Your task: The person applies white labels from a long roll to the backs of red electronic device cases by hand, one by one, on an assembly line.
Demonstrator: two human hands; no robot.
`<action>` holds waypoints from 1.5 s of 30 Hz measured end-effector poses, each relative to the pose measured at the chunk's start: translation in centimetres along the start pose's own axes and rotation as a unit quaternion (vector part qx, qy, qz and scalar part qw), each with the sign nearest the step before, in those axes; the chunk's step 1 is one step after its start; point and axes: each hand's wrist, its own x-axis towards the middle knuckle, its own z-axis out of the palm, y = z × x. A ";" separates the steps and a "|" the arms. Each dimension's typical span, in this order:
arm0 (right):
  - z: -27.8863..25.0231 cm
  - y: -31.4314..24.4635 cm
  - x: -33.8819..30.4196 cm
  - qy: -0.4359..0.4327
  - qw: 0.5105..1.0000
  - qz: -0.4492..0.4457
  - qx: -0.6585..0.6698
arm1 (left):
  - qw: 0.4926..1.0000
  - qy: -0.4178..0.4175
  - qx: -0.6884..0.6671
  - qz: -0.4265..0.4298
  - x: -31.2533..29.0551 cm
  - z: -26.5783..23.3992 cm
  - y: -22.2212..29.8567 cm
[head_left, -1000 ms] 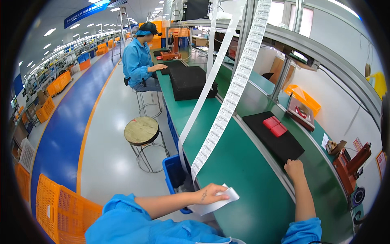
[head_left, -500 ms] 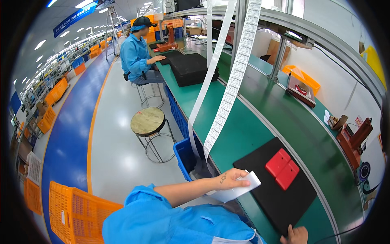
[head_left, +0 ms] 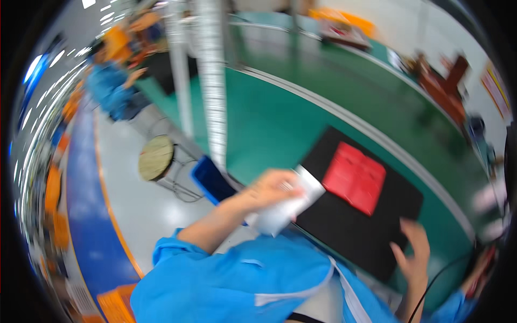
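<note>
My left hand (head_left: 276, 187) is closed around a folded white sheet (head_left: 288, 210), held above the near-left edge of a black mat (head_left: 344, 229). Motion blur hides the sheet's details. On the mat, toward its far side, two flat red pieces (head_left: 355, 177) lie side by side. My right hand (head_left: 414, 245) is at the mat's right edge, thumb and fingers apart, with nothing between them.
The mat lies on a green worktop (head_left: 264, 116). Label strips (head_left: 212, 81) hang at the left over a blue bin (head_left: 212, 180). A round stool (head_left: 156, 157) and a seated co-worker (head_left: 110, 86) are farther left. Another person's hand (head_left: 479, 269) shows at the lower right.
The view has swung right and blurred. My right hand has come up along the mat's right edge, its fingers spreading. The left hand keeps hold of the white sheet.
</note>
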 end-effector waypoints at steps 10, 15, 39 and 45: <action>5.3 3.0 7.5 -0.114 0.993 0.014 -0.010 | 0.963 0.045 0.239 0.118 7.1 0.4 -0.9; 6.2 3.8 8.9 -0.104 0.994 -0.029 0.023 | 0.955 0.013 0.254 0.150 8.4 1.4 -0.4; 4.1 0.6 2.1 -0.143 0.989 0.031 0.010 | 0.959 -0.032 0.224 0.172 3.4 4.9 -4.0; 3.1 -1.7 3.9 -0.039 0.992 0.014 0.123 | 0.981 0.059 0.104 0.154 2.4 5.4 -1.6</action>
